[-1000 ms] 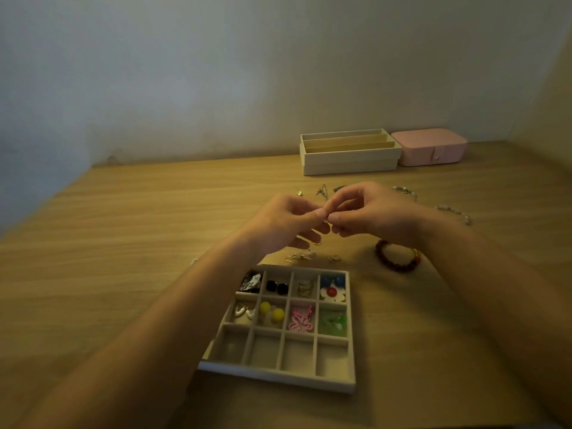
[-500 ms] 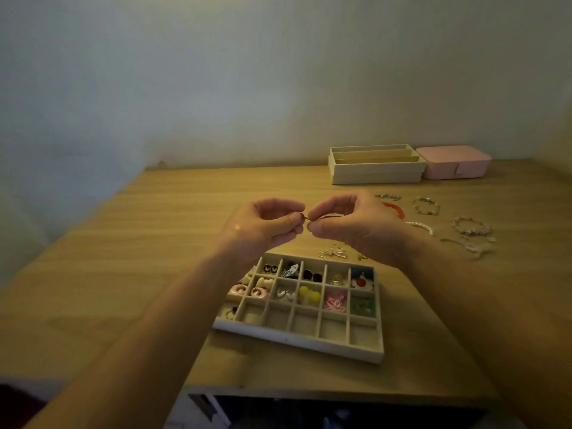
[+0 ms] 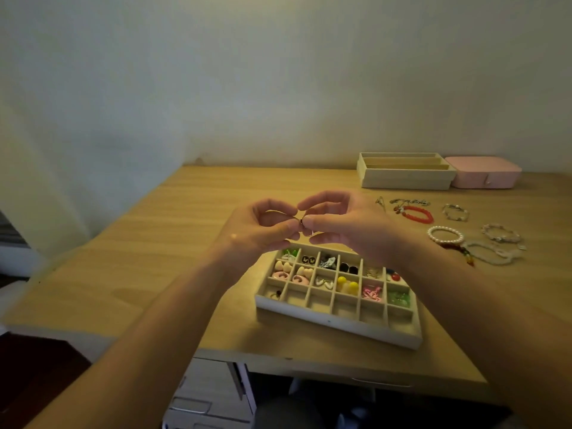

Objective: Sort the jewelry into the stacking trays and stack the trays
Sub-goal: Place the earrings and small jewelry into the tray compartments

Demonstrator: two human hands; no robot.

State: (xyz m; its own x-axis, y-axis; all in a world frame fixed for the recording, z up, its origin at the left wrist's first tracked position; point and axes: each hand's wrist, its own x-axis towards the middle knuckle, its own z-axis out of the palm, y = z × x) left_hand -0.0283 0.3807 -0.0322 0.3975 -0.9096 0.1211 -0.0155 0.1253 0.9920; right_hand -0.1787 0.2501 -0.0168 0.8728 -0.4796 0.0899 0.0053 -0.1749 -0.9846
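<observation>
Up front in the head view, both bare hands hover above the far edge of a compartment tray [image 3: 337, 328] that sits on the wooden surface [image 3: 148, 243] near its front edge. The left grip [image 3: 263, 232] is narrow, thumb and forefinger pinched on a small metal piece [image 3: 306, 227] with a tiny loop hanging under it; its exact kind is too small to tell. The right grip [image 3: 346, 224] meets it fingertip to fingertip and pinches the same piece from the other side, the remaining fingers loosely curled. Below, the tray's back two rows hold small items: cream hearts [image 3: 283, 267], pink rings [image 3: 289, 276], black studs [image 3: 309, 260], yellow balls [image 3: 346, 285], a pink flower [image 3: 371, 295] and green bits [image 3: 399, 299]. Its front row is mostly bare, apart from one small piece in the left corner cell [image 3: 276, 294]. To the right, loose on the surface, lie a red bracelet [image 3: 419, 213], a pearl bracelet [image 3: 445, 235] and a clear bead bracelet [image 3: 492, 257], near each other. Against the back wall stands a cream pair of stacked trays [image 3: 405, 178], with a pink box [image 3: 486, 178] just beside it on the right. Under the surface a drawer unit [image 3: 210, 394] shows.
</observation>
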